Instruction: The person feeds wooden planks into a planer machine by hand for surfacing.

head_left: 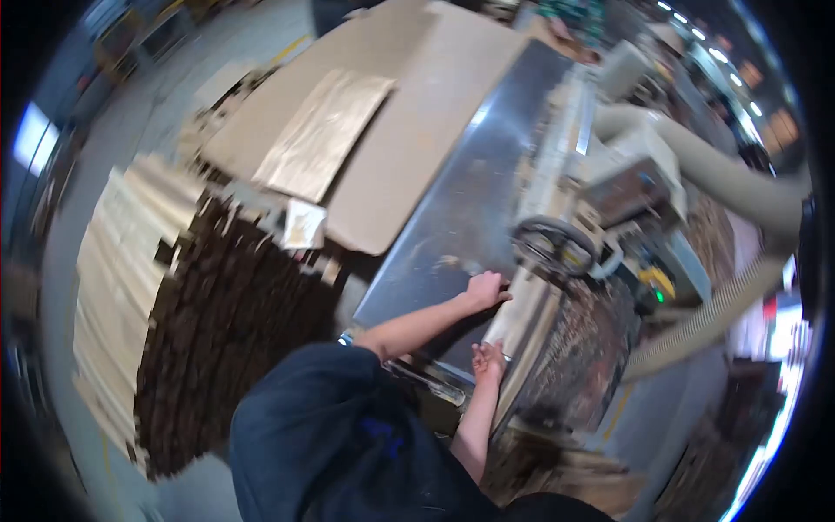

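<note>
At the near edge of the view, a dark blue sleeve and shoulder (339, 435) filled the bottom, and both bare forearms reached away from it toward a woodworking machine. The right hand (489, 358), the nearer of the two, rested on the near end of a pale wooden strip (522, 309) that lay along the right side of the steel machine table (452, 209); its fingers seemed curled over the strip's end, though blur hid whether they truly clamped it or only pressed on it. A little farther on, the left hand (485, 289) sat with the fingers together and bent down on the strip's left edge, seemingly steadying the wood flat, so that the strip stayed lined up with the machine's length. Just right of the hands stood a dark handwheel (554, 246) on the machine body, and beyond that a grey housing with a small green light (659, 296). A ribbed hose (722, 304) and a thick smooth duct (722, 178) ran off to the right, probably for drawing dust away.

To the left of the table, near the floor, dark and pale strips were stacked in a wide pile (174, 322), within arm's reach of the machine. Farther back, large sheets of brown board (409, 130) lay across the far left part of the table, with a shinier panel (326, 130) resting on top. At the far right, ceiling lights (696, 33) receded into a blurred workshop
</note>
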